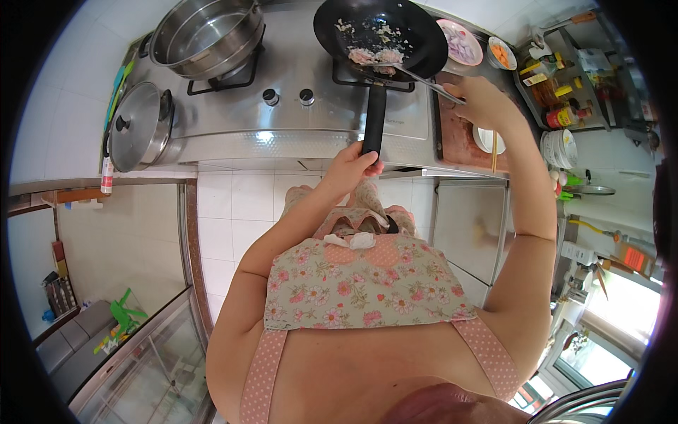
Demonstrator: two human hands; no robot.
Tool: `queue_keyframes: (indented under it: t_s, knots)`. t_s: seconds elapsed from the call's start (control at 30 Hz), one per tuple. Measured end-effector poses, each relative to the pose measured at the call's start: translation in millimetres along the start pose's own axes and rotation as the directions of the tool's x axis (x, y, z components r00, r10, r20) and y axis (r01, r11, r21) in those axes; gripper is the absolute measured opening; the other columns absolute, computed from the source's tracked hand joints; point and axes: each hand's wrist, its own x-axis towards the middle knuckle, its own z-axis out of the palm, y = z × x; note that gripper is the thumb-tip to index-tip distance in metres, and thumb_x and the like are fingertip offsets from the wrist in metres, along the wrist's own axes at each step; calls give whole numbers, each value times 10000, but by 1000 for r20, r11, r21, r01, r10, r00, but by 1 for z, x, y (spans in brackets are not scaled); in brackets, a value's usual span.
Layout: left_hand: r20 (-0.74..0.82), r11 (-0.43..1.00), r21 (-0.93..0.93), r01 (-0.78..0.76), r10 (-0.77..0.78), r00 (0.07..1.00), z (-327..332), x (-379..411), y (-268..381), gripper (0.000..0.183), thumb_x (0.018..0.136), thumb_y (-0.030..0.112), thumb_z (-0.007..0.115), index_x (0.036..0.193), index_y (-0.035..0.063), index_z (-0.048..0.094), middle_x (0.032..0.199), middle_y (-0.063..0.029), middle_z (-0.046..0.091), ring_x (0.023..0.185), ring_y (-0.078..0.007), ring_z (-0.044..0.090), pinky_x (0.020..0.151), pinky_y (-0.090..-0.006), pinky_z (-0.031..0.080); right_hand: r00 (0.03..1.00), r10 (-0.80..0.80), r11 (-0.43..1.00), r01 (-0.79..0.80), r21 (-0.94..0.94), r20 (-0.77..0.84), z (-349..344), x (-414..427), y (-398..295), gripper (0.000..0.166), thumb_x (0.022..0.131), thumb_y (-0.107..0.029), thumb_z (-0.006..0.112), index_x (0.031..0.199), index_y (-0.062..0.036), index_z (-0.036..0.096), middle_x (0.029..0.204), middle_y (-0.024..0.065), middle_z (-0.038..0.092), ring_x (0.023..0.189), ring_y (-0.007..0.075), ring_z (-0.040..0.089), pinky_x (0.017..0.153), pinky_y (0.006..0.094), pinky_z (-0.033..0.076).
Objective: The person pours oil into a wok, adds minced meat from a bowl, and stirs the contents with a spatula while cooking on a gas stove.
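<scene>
A black wok (418,32) sits over the right burner, its black handle pointing toward me. Around the end of that handle my left hand (355,167) is closed. My right hand (479,100) grips a metal spatula (424,80) whose blade reaches into the wok. The blade touches pinkish minced meat (389,56), and small pale chopped bits (389,34) lie scattered beyond it. Right of the wok are a pink-rimmed plate of sliced purple onion (460,45) and a small bowl of orange pieces (500,54).
A steel steamer pot (206,45) stands on the left burner, a lidded pot (140,130) at the counter's left end. Under my right forearm, a white bowl (484,139) and wooden chopsticks (494,151) rest on a reddish-brown board (458,138). Bottles (564,116) and stacked bowls (561,148) stand farther right.
</scene>
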Motion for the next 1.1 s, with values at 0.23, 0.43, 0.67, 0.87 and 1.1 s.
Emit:
queue_keyframes:
  t_s: [0.23,0.43,0.67,0.87,1.1]
  knots:
    - [10,1000,24,20,-20,1000,-2,2,3,185,943,182,506,1054,41,553,893,-41,630,822,-119,593,762,-269,482,990,30,999,-25,40,-141,17,31,4,375,779,-47,577,1152,-67,611,955,209,632,906,357,610,777,422,476]
    - [16,1000,11,26,-26,1000,-2,3,-1,182,945,183,505,1049,41,553,893,-42,630,822,-113,593,760,-262,482,999,-6,989,12,150,-41,-38,-27,5,450,740,-71,626,1188,-52,590,915,217,628,850,340,612,768,372,474]
    - [10,1000,26,15,-15,1000,-2,2,2,182,947,183,503,1048,40,553,891,-44,631,818,-117,593,758,-260,481,991,85,996,-85,-8,107,-34,-4,-13,471,738,-83,637,1206,-87,583,904,221,628,838,338,618,751,379,473]
    - [21,1000,8,16,-16,1000,-4,3,2,185,946,185,504,1042,35,555,890,-51,634,811,-120,596,760,-263,484,981,70,996,-61,59,-182,13,18,20,443,783,-96,608,1223,-144,582,920,191,643,864,327,632,765,412,487]
    - [11,1000,24,8,-8,1000,-2,1,5,185,942,182,506,1037,30,551,891,-51,634,814,-117,594,760,-259,484,972,77,997,-72,30,-220,19,26,-3,473,781,-92,618,1246,-162,563,927,181,646,887,330,632,766,423,498]
